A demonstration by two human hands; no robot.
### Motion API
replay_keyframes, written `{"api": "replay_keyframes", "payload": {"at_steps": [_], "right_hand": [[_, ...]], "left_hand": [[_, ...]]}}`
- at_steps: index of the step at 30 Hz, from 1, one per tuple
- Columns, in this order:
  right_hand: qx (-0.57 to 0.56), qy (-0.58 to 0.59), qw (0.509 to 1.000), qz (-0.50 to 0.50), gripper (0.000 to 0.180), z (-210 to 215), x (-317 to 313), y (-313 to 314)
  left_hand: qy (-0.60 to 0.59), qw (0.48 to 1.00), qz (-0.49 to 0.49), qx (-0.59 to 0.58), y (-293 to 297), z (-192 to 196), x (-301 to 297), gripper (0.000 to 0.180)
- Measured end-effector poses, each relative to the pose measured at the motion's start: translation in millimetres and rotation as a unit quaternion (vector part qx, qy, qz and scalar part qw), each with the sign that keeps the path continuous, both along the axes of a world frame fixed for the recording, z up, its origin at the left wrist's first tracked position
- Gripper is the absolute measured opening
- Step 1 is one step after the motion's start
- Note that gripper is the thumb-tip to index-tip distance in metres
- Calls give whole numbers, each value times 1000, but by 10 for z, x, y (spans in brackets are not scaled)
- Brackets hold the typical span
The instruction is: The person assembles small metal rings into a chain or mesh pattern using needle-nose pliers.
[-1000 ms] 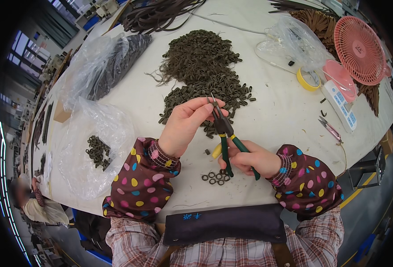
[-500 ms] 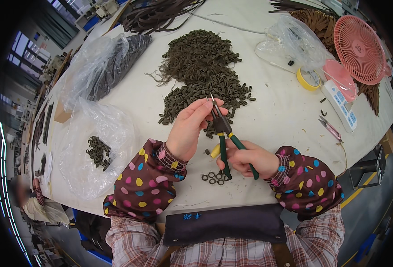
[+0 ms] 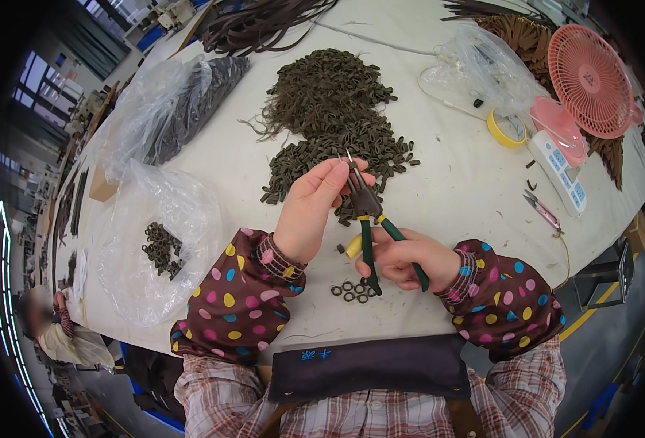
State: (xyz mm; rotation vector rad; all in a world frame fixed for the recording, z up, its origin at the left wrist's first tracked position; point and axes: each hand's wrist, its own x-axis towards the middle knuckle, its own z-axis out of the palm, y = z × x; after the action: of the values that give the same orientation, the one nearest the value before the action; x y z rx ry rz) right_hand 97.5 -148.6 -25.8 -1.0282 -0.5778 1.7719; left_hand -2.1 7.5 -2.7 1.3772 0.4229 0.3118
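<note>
My right hand [image 3: 421, 257] is wrapped round the green handles of a pair of long-nosed pliers [image 3: 365, 206], which point up and away from me. My left hand [image 3: 314, 198] is closed in a pinch at the prongs, and the thin metal tips stick out past its thumb. What the left fingertips hold is mostly hidden. Just beyond them lies a large pile of small dark loops [image 3: 337, 95]. Below the pliers, several small dark rings [image 3: 349, 287] rest on the table beside a yellow cylindrical piece [image 3: 354, 247].
Left of me, a clear plastic bag [image 3: 129, 274] has dark loops [image 3: 162, 250] on it. Behind it lies another bag of dark strips [image 3: 198, 102]. To the right are snips [image 3: 543, 212], a white power strip [image 3: 559, 171], yellow tape [image 3: 506, 130] and a pink fan [image 3: 589, 82].
The pliers and my right hand have shifted very slightly to the right. My left hand keeps its pinch at the prongs, almost unmoved.
</note>
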Motion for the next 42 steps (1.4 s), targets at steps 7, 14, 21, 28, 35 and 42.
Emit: {"api": "replay_keyframes", "payload": {"at_steps": [7,14,21,28,35,42], "right_hand": [[27,84,996,22,33,23,30,-11],[36,20,999,-25,33,-15,-50,4],[39,-20,998,-47,31,-20,-68,-1],[52,-29,998,-33,32,-17,-89,-6],[48,4,998,-28,31,36,-53,-4],[37,22,999,-1,34,-4,-37,-8]], "left_hand": [[-9,998,-36,-41,53,54,-13,31],[-14,1000,-19,-19,41,-19,-19,30],[-19,999,-19,-17,35,-23,-18,29],[-22,1000,-3,22,-7,36,-42,27],[-3,999,-22,-37,40,136,-28,27],[-5,996,-26,85,65,36,-39,35]]}}
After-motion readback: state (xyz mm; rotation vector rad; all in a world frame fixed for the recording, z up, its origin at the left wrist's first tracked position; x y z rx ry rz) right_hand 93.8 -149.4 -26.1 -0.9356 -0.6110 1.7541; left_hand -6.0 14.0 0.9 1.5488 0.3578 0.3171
